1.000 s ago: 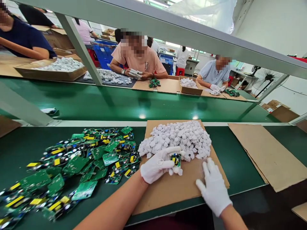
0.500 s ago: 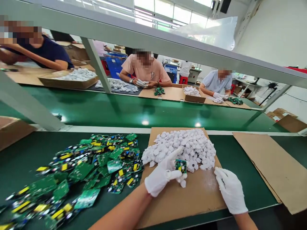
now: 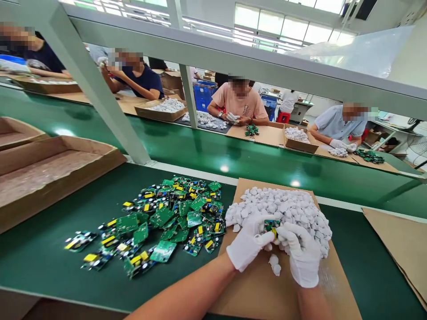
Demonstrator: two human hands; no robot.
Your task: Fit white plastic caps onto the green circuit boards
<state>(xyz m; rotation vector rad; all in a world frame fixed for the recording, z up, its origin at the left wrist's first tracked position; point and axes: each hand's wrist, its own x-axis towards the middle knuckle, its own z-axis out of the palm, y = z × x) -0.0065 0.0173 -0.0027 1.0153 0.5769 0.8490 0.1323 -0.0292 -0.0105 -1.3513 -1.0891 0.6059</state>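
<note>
In a white glove, my left hand (image 3: 251, 242) is closed on a small green circuit board (image 3: 271, 226) with a yellow part on it. My right hand (image 3: 300, 251), also gloved, meets the board at its right edge with bent fingers pressed together; the fingertips partly cover it. Both hands are over a brown cardboard sheet (image 3: 253, 293), at the near side of a heap of small white pieces (image 3: 283, 202). A couple of loose white pieces (image 3: 275, 265) lie just below the hands. Left of the sheet spreads a pile of circuit boards (image 3: 163, 218).
An open cardboard box (image 3: 63, 173) stands at the left. Another flat cardboard piece (image 3: 396, 244) lies at the right. A grey metal frame (image 3: 110, 98) crosses above the green bench (image 3: 43, 253). Several people sit across a green belt (image 3: 207, 151), with boards and white pieces before them.
My right hand has come left from the cardboard's right edge to the board in my left hand. The view has swung left, showing more of the open box.
</note>
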